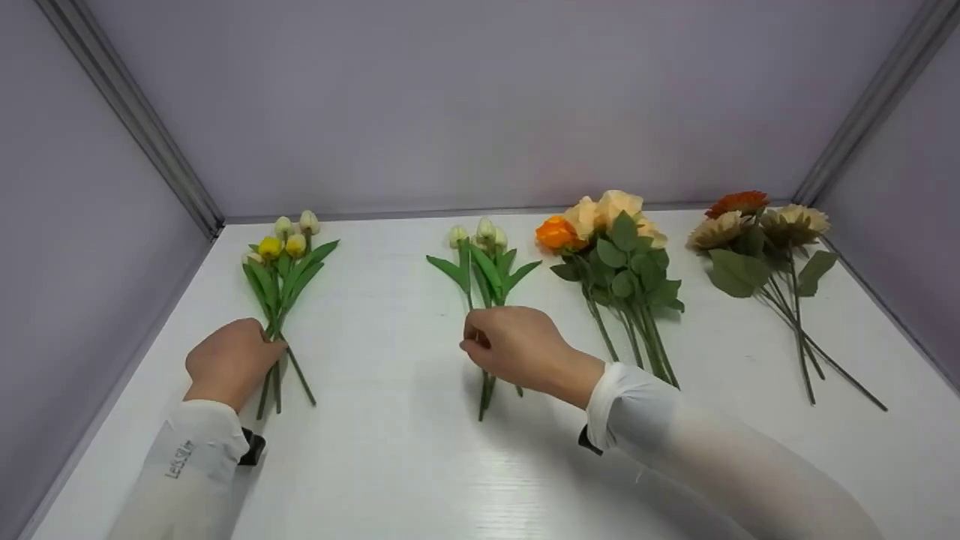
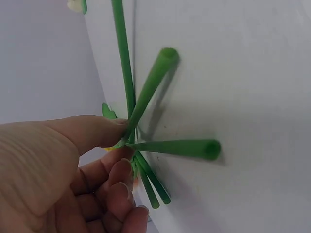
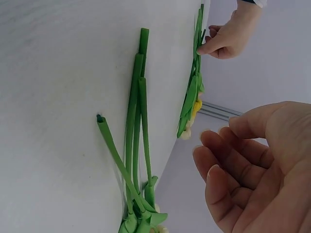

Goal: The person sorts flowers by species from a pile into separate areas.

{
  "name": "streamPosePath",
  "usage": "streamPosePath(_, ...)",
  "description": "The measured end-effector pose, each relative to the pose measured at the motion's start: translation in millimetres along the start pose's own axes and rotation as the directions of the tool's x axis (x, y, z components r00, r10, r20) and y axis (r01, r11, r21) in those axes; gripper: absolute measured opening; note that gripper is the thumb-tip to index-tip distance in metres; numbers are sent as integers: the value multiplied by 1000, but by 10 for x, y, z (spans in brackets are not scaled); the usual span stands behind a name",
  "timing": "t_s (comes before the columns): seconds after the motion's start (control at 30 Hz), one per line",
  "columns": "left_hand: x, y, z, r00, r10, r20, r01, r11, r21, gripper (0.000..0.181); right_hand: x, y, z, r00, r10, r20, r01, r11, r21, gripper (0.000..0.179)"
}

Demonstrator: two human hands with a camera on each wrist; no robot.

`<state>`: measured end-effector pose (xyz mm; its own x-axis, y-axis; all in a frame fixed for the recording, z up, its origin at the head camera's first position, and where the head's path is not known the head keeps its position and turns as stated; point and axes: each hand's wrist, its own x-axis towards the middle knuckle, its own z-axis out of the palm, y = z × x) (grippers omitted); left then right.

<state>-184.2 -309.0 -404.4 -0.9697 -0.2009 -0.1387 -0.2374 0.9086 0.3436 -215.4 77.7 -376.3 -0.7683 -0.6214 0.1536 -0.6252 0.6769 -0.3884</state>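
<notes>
At the left of the head view lies a bunch of white and yellow tulips (image 1: 283, 270). My left hand (image 1: 236, 360) is at its stems, and in the left wrist view thumb and forefinger pinch the green stems (image 2: 150, 92) where they cross. Their cut ends fan out over the table. My right hand (image 1: 521, 349) is over the stems of the middle bunch of white tulips (image 1: 487, 262). Seen from the right wrist, its fingers (image 3: 223, 189) are loosely curled with nothing between them, apart from the tulip stems (image 3: 133, 111).
Right of the middle tulips lies a bunch of peach and orange roses (image 1: 619, 232). Farther right are brownish and rust-red flowers (image 1: 787, 225) with crossed stems. The white table (image 1: 375, 465) is enclosed by grey panels (image 1: 510, 105) at the back and sides.
</notes>
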Motion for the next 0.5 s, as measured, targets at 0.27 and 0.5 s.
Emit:
streamPosePath(0.27,37,3,2,997,-40,64,41,999,-10,31,-21,93,55,999,45,8,-45,999,25,13)
streamPosePath(0.5,23,-69,-98,998,-11,63,22,983,-182,36,-33,187,36,997,83,9,-83,996,41,13)
